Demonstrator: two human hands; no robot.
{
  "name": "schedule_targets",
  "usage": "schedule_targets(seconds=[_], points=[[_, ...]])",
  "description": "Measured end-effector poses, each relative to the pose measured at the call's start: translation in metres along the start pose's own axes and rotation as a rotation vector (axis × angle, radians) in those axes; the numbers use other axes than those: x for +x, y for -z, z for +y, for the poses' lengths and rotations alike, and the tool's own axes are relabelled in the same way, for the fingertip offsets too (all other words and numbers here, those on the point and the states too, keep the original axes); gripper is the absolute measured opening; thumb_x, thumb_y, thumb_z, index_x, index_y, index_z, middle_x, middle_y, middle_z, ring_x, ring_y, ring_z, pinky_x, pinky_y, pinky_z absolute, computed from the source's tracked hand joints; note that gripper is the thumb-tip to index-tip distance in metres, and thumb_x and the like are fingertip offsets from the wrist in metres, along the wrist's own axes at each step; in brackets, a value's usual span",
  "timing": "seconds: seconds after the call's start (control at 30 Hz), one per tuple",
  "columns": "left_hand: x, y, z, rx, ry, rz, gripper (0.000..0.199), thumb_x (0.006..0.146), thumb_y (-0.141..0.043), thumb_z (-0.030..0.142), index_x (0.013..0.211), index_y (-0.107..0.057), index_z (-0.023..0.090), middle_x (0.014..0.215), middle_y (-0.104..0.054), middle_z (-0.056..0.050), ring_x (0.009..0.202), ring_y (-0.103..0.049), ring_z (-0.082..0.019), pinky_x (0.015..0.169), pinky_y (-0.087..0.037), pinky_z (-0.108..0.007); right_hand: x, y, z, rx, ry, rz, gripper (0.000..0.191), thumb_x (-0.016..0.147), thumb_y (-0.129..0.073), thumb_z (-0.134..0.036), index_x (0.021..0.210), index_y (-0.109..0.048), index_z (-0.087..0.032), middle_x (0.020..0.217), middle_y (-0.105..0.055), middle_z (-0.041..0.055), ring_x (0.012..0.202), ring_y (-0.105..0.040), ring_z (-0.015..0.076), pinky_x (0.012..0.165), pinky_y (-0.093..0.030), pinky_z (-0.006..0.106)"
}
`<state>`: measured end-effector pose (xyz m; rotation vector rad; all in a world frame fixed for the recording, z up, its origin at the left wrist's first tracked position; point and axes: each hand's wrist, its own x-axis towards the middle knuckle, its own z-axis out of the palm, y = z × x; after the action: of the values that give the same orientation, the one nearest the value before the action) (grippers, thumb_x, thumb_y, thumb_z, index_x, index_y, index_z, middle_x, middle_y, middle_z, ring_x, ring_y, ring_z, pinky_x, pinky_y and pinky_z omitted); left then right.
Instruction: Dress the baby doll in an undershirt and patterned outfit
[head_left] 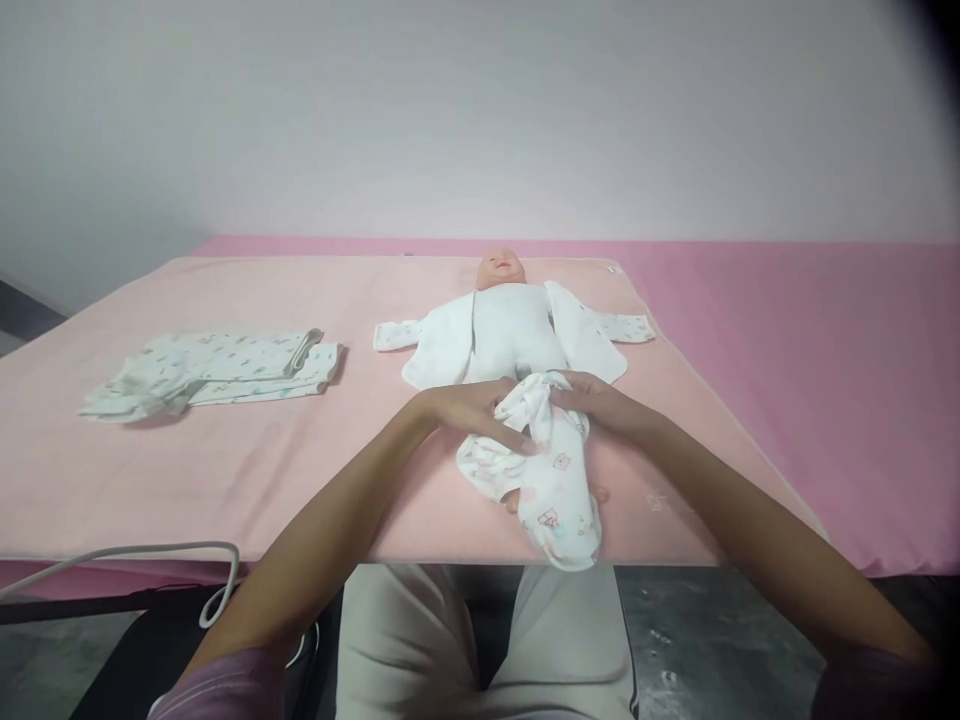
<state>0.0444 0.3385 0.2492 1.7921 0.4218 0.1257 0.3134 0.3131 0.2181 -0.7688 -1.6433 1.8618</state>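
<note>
A baby doll (501, 268) lies on its back, head away from me, its torso covered in plain white cloth. A white baby jacket (442, 335) is spread open under it, sleeves out to both sides. White printed baby pants (559, 470) lie bunched over the doll's legs, one leg of the cloth reaching the table's front edge. The doll's feet (513, 501) show beside the cloth. My left hand (480, 412) grips the bunched waist from the left, thumb on top. From the right, my right hand (589, 396) pinches the same waist. Some fingertips are hidden in the cloth.
Folded white printed cloth (225, 370) lies to the left on the peach mat (360, 470). Pink sheeting (787, 350) shows on the right. A pale cable (165, 547) loops at the front left edge. A plain wall (480, 120) stands behind the table.
</note>
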Motion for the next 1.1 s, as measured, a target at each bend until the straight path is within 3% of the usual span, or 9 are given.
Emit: schedule_targets(seconds=[0.1, 0.2, 0.27, 0.37, 0.5, 0.6, 0.8, 0.97, 1.1], points=[[-0.001, 0.002, -0.002, -0.062, 0.009, 0.016, 0.040, 0.089, -0.094, 0.049, 0.113, -0.081, 0.019, 0.116, -0.080, -0.009, 0.110, -0.076, -0.027, 0.094, -0.062, -0.035, -0.004, 0.007, -0.007, -0.079, -0.038, -0.170, 0.043, 0.104, -0.080, -0.058, 0.122, -0.082, -0.019, 0.108, -0.082, 0.0054, 0.094, -0.075, 0.0193, 0.083, -0.057, 0.027], [0.001, 0.005, -0.009, -0.096, -0.074, 0.086, 0.039, 0.092, -0.090, 0.050, 0.109, -0.077, 0.018, 0.110, -0.075, -0.009, 0.105, -0.073, -0.024, 0.088, -0.059, -0.031, -0.007, 0.014, -0.013, -0.164, -0.062, -0.366, 0.041, 0.099, -0.086, -0.054, 0.112, -0.083, -0.015, 0.103, -0.081, 0.0051, 0.088, -0.072, 0.0175, 0.078, -0.054, 0.025], [0.002, 0.005, -0.012, -0.088, -0.117, 0.144, 0.039, 0.093, -0.088, 0.051, 0.104, -0.074, 0.017, 0.104, -0.071, -0.007, 0.097, -0.069, -0.021, 0.082, -0.056, -0.028, -0.008, 0.017, -0.013, -0.172, -0.067, -0.405, 0.039, 0.096, -0.090, -0.051, 0.106, -0.083, -0.014, 0.099, -0.081, 0.0049, 0.088, -0.072, 0.0179, 0.079, -0.054, 0.025], [0.002, 0.003, -0.011, -0.019, -0.092, 0.187, 0.040, 0.098, -0.083, 0.055, 0.105, -0.071, 0.017, 0.101, -0.067, -0.005, 0.089, -0.065, -0.018, 0.077, -0.052, -0.027, -0.006, 0.017, -0.009, -0.097, -0.041, -0.277, 0.042, 0.093, -0.091, -0.053, 0.105, -0.083, -0.014, 0.098, -0.081, 0.0051, 0.092, -0.073, 0.0203, 0.084, -0.056, 0.028], [-0.003, 0.002, -0.006, 0.077, 0.005, 0.168, 0.045, 0.102, -0.077, 0.061, 0.111, -0.074, 0.017, 0.099, -0.068, -0.005, 0.085, -0.062, -0.018, 0.073, -0.047, -0.028, -0.006, 0.013, -0.003, 0.010, -0.079, -0.110, 0.052, 0.094, -0.089, -0.061, 0.118, -0.081, -0.016, 0.113, -0.081, 0.0085, 0.106, -0.075, 0.0242, 0.094, -0.056, 0.032], [-0.006, 0.005, -0.006, 0.068, 0.025, 0.170, 0.047, 0.102, -0.076, 0.063, 0.110, -0.076, 0.016, 0.096, -0.070, -0.005, 0.084, -0.063, -0.017, 0.073, -0.047, -0.028, -0.007, 0.012, -0.004, -0.038, -0.134, -0.120, 0.053, 0.097, -0.085, -0.064, 0.119, -0.080, -0.016, 0.112, -0.080, 0.0083, 0.102, -0.072, 0.0225, 0.090, -0.055, 0.032], [-0.005, 0.006, -0.007, 0.030, -0.015, 0.219, 0.047, 0.097, -0.083, 0.061, 0.115, -0.080, 0.018, 0.104, -0.076, -0.006, 0.094, -0.071, -0.021, 0.084, -0.054, -0.030, -0.008, 0.012, -0.015, -0.280, -0.117, -0.303, 0.051, 0.097, -0.087, -0.058, 0.126, -0.078, -0.017, 0.105, -0.076, 0.0038, 0.091, -0.067, 0.0168, 0.080, -0.051, 0.026], [-0.003, 0.000, 0.004, 0.093, 0.134, 0.150, 0.050, 0.084, -0.095, 0.056, 0.114, -0.081, 0.019, 0.110, -0.079, -0.007, 0.103, -0.075, -0.026, 0.086, -0.056, -0.033, -0.006, 0.010, -0.008, -0.117, -0.100, -0.151, 0.060, 0.097, -0.087, -0.062, 0.137, -0.077, -0.017, 0.114, -0.079, 0.0076, 0.100, -0.072, 0.0209, 0.083, -0.055, 0.027], [-0.002, -0.002, 0.005, 0.113, 0.138, 0.093, 0.054, 0.082, -0.097, 0.056, 0.118, -0.080, 0.020, 0.120, -0.079, -0.007, 0.115, -0.075, -0.030, 0.093, -0.058, -0.035, -0.005, 0.010, 0.001, 0.003, -0.017, -0.090, 0.067, 0.099, -0.081, -0.068, 0.140, -0.076, -0.015, 0.114, -0.080, 0.0102, 0.094, -0.073, 0.0204, 0.080, -0.055, 0.027]])
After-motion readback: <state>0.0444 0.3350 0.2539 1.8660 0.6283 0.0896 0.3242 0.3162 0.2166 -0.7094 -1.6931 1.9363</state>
